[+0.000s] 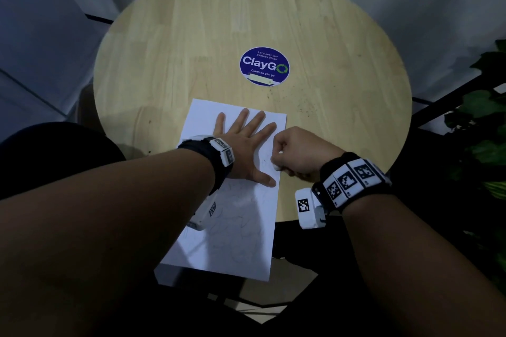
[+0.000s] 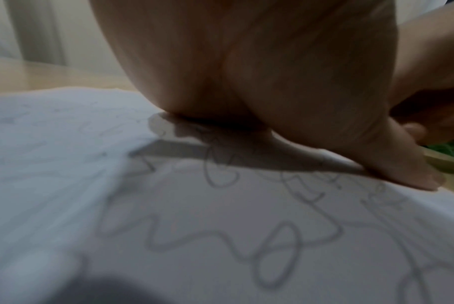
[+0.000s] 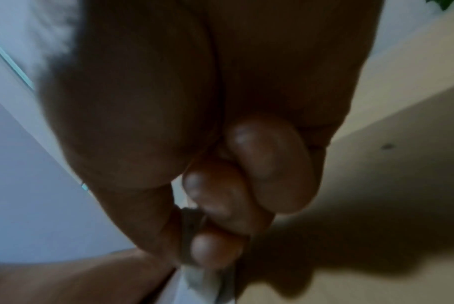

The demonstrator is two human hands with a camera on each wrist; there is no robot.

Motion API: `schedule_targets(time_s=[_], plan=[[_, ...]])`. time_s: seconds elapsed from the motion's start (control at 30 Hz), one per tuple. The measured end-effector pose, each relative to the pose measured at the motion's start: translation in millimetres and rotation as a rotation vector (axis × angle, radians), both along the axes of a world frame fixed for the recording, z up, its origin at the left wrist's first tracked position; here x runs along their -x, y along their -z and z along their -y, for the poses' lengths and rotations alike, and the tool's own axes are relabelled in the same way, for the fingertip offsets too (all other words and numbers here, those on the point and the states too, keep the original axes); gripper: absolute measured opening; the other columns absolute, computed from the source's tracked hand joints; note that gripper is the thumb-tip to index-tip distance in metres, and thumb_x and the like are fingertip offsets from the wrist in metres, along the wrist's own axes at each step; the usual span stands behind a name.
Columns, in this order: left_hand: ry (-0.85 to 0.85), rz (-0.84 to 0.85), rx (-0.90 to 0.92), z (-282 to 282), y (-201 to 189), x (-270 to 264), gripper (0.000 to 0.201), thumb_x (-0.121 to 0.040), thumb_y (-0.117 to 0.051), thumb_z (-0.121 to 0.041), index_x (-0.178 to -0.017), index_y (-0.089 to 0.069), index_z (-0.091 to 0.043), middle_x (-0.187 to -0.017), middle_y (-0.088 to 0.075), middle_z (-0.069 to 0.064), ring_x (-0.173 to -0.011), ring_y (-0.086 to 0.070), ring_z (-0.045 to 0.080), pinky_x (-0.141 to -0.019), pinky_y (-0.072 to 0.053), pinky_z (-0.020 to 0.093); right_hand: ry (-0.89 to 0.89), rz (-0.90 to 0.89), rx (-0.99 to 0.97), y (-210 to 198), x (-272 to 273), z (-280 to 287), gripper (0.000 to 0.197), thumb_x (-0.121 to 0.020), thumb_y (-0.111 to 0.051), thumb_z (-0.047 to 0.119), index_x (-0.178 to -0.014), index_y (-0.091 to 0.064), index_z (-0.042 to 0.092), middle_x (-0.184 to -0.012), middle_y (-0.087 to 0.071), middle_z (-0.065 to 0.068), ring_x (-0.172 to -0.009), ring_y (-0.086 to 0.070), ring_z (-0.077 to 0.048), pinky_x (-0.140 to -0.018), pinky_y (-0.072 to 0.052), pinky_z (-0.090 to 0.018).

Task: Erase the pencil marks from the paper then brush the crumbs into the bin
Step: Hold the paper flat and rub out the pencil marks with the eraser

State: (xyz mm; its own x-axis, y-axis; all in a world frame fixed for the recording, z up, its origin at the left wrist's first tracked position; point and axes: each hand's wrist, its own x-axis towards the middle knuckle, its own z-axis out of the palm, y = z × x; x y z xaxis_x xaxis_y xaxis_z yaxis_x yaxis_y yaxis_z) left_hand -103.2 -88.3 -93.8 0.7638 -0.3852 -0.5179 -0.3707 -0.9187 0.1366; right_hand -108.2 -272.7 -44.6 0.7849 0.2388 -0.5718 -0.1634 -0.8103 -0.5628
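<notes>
A white sheet of paper (image 1: 235,227) with faint pencil scribbles (image 2: 259,246) lies on the round wooden table (image 1: 191,35). My left hand (image 1: 243,145) presses flat on its upper half, fingers spread. My right hand (image 1: 295,156) is curled at the paper's right edge and pinches a small white eraser (image 1: 276,165), whose tip touches the sheet between the left thumb and index finger. In the right wrist view the curled fingers (image 3: 220,197) hide most of the eraser (image 3: 202,277). No bin is in view.
A round blue "ClayGo" sticker (image 1: 264,66) sits at the table's centre. Dark eraser crumbs (image 1: 301,109) are scattered on the wood right of the paper's top. A leafy plant (image 1: 482,117) stands at the right. The paper's near end overhangs the table edge.
</notes>
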Motion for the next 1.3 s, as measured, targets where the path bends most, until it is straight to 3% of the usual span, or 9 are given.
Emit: schedule_targets(time_s=[0.17,0.3,0.47,0.6,0.73,0.9,1.03,1.2,1.3], plan=[[0.000,-0.010,-0.015,1,-1,-1,0.141,-0.057,-0.043,-0.110,-0.158,0.029,-0.044,-0.168,0.038,-0.009,-0.155,0.035,0.028,-0.119,0.013,0.074,0.125,0.282,0.028,5,-8,-1,0.009,-0.091,-0.067,0.015,-0.083,-0.070,0.017,-0.077,-0.072,0.003,-0.071,-0.069,-0.019,-0.061,-0.050,-0.030],[-0.004,-0.003,-0.009,1,-1,0,0.141,-0.057,-0.044,-0.110,-0.159,0.028,-0.043,-0.168,0.037,-0.009,-0.155,0.035,0.028,-0.119,0.013,0.074,0.002,-0.035,0.007,-2,-2,-3,0.007,-0.090,-0.067,0.006,-0.085,-0.072,0.007,-0.062,-0.069,-0.004,-0.049,-0.057,-0.020,-0.049,-0.044,-0.026],[-0.002,-0.003,-0.016,1,-1,0,0.143,-0.056,-0.042,-0.111,-0.160,0.028,-0.042,-0.168,0.037,-0.009,-0.155,0.035,0.027,-0.119,0.014,0.074,0.124,0.248,0.002,5,-8,-7,0.010,-0.090,-0.065,0.012,-0.083,-0.072,0.014,-0.079,-0.074,0.003,-0.071,-0.070,-0.016,-0.063,-0.054,-0.031],[-0.003,-0.001,-0.008,0,-1,0,0.142,-0.057,-0.043,-0.110,-0.160,0.028,-0.042,-0.168,0.037,-0.009,-0.155,0.035,0.028,-0.119,0.013,0.074,0.040,-0.030,-0.039,1,-3,-9,0.007,-0.087,-0.066,0.005,-0.083,-0.071,0.005,-0.061,-0.067,-0.007,-0.044,-0.053,-0.020,-0.046,-0.043,-0.026],[0.001,-0.008,-0.008,0,-2,0,0.142,-0.057,-0.043,-0.110,-0.159,0.029,-0.042,-0.169,0.036,-0.008,-0.155,0.035,0.028,-0.119,0.014,0.074,0.169,0.259,-0.011,9,-11,-11,0.014,-0.089,-0.066,0.015,-0.075,-0.068,0.018,-0.071,-0.072,0.002,-0.064,-0.068,-0.020,-0.060,-0.053,-0.031],[0.001,-0.008,-0.010,1,-3,0,0.142,-0.057,-0.043,-0.110,-0.160,0.028,-0.042,-0.169,0.036,-0.008,-0.155,0.034,0.029,-0.119,0.013,0.074,0.056,-0.068,-0.066,2,-7,-13,0.005,-0.086,-0.065,0.002,-0.083,-0.069,0.001,-0.062,-0.064,-0.014,-0.045,-0.048,-0.024,-0.046,-0.041,-0.029],[0.006,-0.005,-0.006,1,-3,0,0.141,-0.058,-0.044,-0.109,-0.158,0.030,-0.042,-0.169,0.036,-0.008,-0.156,0.034,0.028,-0.119,0.013,0.074,0.226,0.244,-0.046,11,-16,-12,0.012,-0.087,-0.065,0.013,-0.076,-0.070,0.014,-0.067,-0.071,-0.002,-0.058,-0.065,-0.024,-0.056,-0.052,-0.034],[0.011,-0.009,-0.014,1,-5,1,0.141,-0.058,-0.042,-0.109,-0.160,0.027,-0.041,-0.169,0.036,-0.007,-0.155,0.034,0.029,-0.119,0.012,0.074,0.086,-0.076,-0.086,4,-9,-15,0.008,-0.087,-0.065,0.002,-0.081,-0.070,0.003,-0.059,-0.064,-0.011,-0.044,-0.048,-0.023,-0.045,-0.040,-0.028],[0.013,-0.006,-0.011,1,-5,1,0.140,-0.059,-0.044,-0.109,-0.159,0.029,-0.042,-0.169,0.035,-0.007,-0.156,0.034,0.029,-0.119,0.012,0.074,0.171,0.152,-0.073,12,-15,-15,0.012,-0.086,-0.064,0.009,-0.076,-0.071,0.011,-0.064,-0.071,-0.002,-0.055,-0.062,-0.022,-0.056,-0.049,-0.031]])
